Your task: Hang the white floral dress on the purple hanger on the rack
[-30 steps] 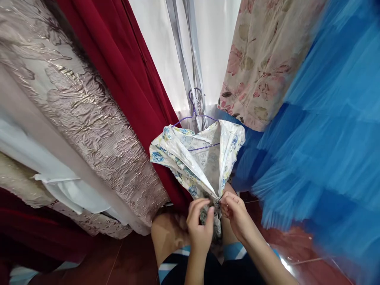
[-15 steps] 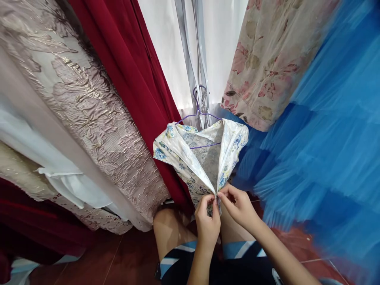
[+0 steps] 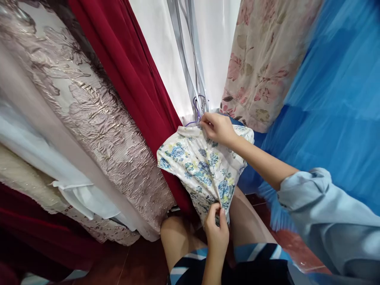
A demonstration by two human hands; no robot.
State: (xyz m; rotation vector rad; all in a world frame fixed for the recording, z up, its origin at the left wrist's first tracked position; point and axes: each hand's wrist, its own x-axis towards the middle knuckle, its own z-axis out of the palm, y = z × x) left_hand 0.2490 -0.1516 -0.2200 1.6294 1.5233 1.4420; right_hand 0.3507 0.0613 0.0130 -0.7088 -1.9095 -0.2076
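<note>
A white dress with blue and yellow flowers (image 3: 202, 158) hangs in front of me, its short sleeves spread to both sides. Its purple hanger (image 3: 192, 123) shows above the collar. At the top of the neckline my right hand (image 3: 219, 128) is closed in a pinch at the zipper's upper end; the fingers hide the pull. My left hand (image 3: 217, 229) pinches the dress fabric low on the same front line. Between the two hands the front edges meet along a slanting line. The lower part of the dress is mostly hidden behind my left hand.
Long garments hang all around: a dark red one (image 3: 127, 71), a pink textured one (image 3: 97, 118), a pink-flowered one (image 3: 255, 79) and a blue tulle one (image 3: 335, 118). Grey ribbons (image 3: 185, 51) hang before white cloth (image 3: 154, 35). My knees (image 3: 178, 237) are below, over red floor tiles (image 3: 113, 265).
My right hand has risen from beside my left hand to the neckline, and the open V-shaped front has come together. My left hand keeps its pinch low on the front.
</note>
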